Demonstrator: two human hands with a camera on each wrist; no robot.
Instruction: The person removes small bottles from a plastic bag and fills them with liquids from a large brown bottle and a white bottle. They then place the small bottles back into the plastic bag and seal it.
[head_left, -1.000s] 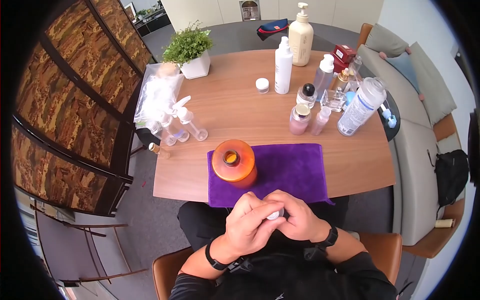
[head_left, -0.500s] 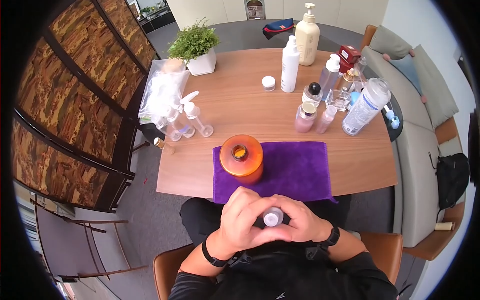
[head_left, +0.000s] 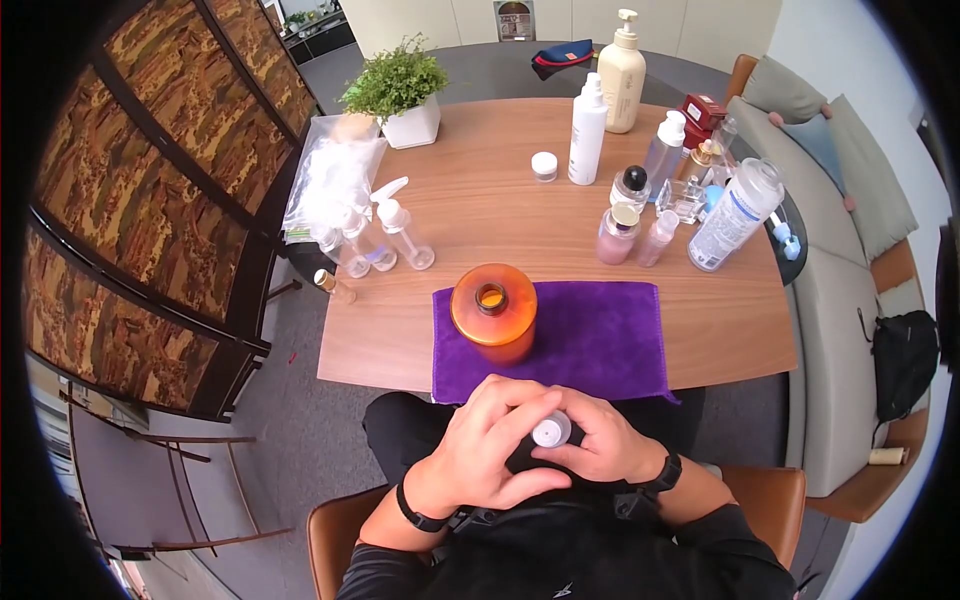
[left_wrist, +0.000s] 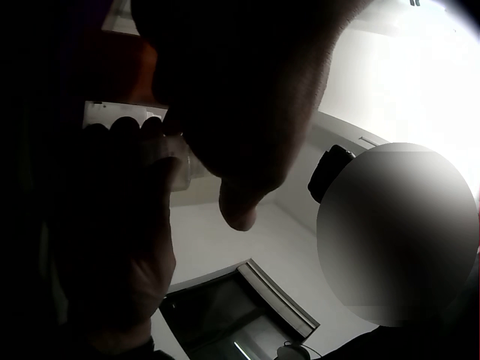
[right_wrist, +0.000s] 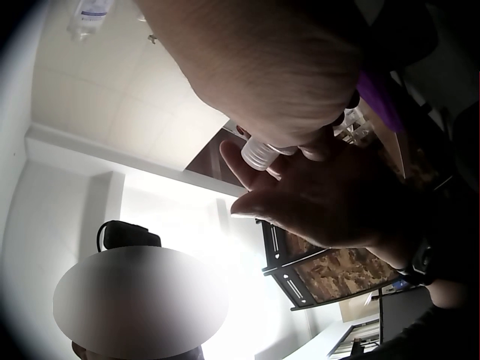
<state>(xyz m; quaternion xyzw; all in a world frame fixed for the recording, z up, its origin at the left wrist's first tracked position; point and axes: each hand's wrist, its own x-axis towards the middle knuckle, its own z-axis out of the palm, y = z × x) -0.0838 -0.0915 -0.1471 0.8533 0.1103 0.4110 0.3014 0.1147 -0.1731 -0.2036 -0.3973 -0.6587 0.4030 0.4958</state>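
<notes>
My right hand (head_left: 605, 438) grips a small bottle, thumb on the near side and fingers on the far side, its white ribbed cap (head_left: 551, 430) facing up. In the left wrist view, part of the bottle's translucent body (left_wrist: 181, 163) shows beside the right thumb; the rest is hidden. My left hand (head_left: 488, 440) is beside the bottle, thumb spread away and fingers stretched along its far side. In the right wrist view, the left hand (right_wrist: 315, 191) appears loosely spread below the cap. An orange bottle (head_left: 495, 325) with an uncovered neck stands beyond the hands on a purple cloth (head_left: 600, 335).
Several clear bottles (head_left: 405, 238) stand at the table's left, near a small gold-capped vial (head_left: 335, 287) and a potted plant (head_left: 410, 125). Right of centre are a white jar (head_left: 544, 167), a white bottle (head_left: 587, 135), a cream pump bottle (head_left: 622, 85) and a leaning clear bottle (head_left: 735, 218).
The left fingers have loosened from the cap and the left thumb has swung away, so the cap shows fully. The right hand keeps its hold. The head view has shifted slightly.
</notes>
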